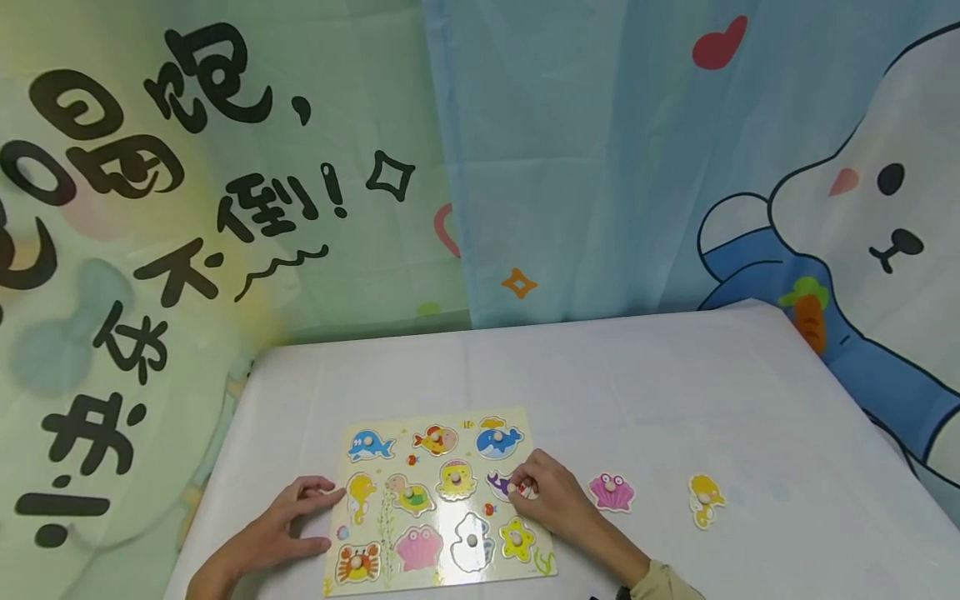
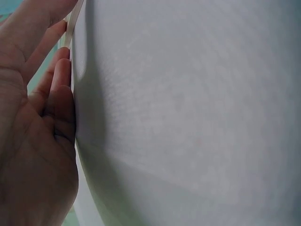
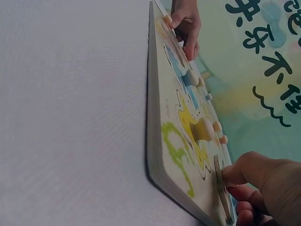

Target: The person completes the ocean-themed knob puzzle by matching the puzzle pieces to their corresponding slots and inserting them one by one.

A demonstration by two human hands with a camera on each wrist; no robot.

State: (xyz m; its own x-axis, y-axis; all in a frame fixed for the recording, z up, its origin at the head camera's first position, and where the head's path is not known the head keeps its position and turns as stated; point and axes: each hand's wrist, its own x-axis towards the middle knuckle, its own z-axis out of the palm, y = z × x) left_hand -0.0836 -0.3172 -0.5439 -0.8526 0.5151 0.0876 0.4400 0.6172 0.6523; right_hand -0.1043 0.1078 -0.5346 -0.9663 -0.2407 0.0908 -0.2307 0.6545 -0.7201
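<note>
A pale yellow wooden knob puzzle board [image 1: 442,585] lies on the white table, with sea-animal pieces set in it. At its left edge my left hand [image 1: 273,529] has fingers and thumb spread, the fingertips right at the edge. My right hand [image 1: 551,496] is over the board's right side and pinches a puzzle piece [image 3: 223,190], with a purple tail showing beside the fingers. In the right wrist view this piece stands tilted close over the board, thumb against its face; its knob is hidden. Just below it is a yellow starfish piece [image 1: 517,540].
Right of the board lie a pink shell piece [image 1: 611,493] and a yellow-and-white piece [image 1: 705,502]. A pink recess [image 1: 418,548] and a whitish recess [image 1: 471,543] show in the board's lower row. Printed curtains [image 1: 570,167] hang behind the table.
</note>
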